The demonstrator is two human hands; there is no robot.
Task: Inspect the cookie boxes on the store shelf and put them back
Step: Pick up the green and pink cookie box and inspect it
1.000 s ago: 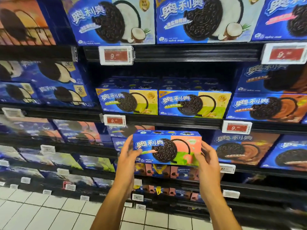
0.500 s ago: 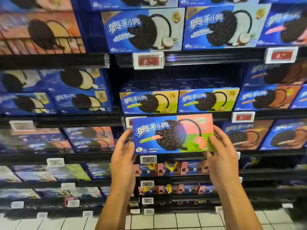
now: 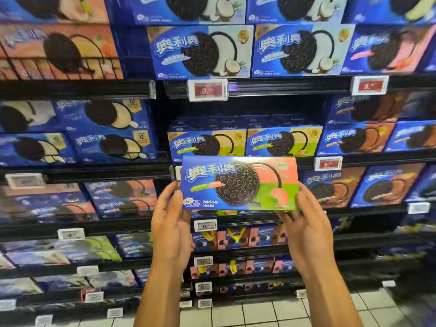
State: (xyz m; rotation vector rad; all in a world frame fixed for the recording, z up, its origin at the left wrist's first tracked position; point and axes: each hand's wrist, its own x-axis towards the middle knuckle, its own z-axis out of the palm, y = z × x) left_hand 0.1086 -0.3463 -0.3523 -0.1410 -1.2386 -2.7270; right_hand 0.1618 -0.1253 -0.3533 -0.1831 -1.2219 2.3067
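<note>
I hold a blue cookie box [image 3: 239,182] with a pink and green right half and a dark cookie printed on it, its front turned flat toward me. My left hand [image 3: 171,223] grips its left end. My right hand [image 3: 306,228] grips its lower right corner, fingers behind the box. The box hovers in front of the shelf edge, just below two blue and yellow cookie boxes [image 3: 244,143]. Behind it, the shelf slot it covers is mostly hidden.
Dark store shelves [image 3: 271,87] hold rows of blue cookie boxes, coconut ones [image 3: 200,51] above and orange-brown ones [image 3: 361,187] at right. White price tags [image 3: 207,90] clip to the shelf edges. Small pink packs [image 3: 238,237] sit lower down. White floor tiles [image 3: 259,312] lie below.
The box has tipped up from showing its top edge to facing me flat, and it has risen a little in front of the shelf. The view has tilted upward.
</note>
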